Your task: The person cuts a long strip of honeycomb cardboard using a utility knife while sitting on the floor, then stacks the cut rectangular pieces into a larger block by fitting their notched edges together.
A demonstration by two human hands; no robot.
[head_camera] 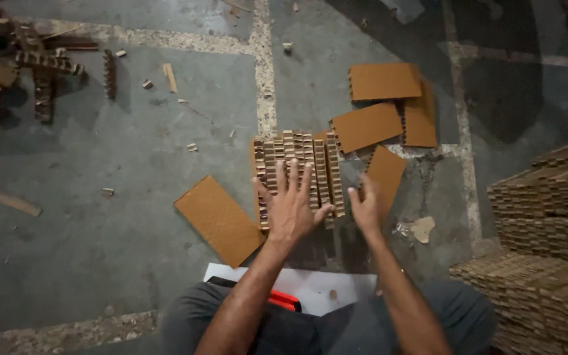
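1. The row of honeycomb cardboard strips (pixel 300 174) stands on edge on the grey floor (pixel 100 217), just ahead of our knees.
2. Our left hand (pixel 290 207) lies flat on the strips, fingers spread wide, gripping nothing.
3. Our right hand (pixel 366 207) is open too, pressed edge-on against the right end of the row, beside a tilted brown panel (pixel 386 174).
4. Another brown panel (pixel 218 220) lies flat just left of the row; 3 more (pixel 386 98) sit beyond it.
5. Stacks of the same honeycomb board (pixel 547 250) rise at our right.
6. Loose scraps (pixel 41 72) litter the far left.
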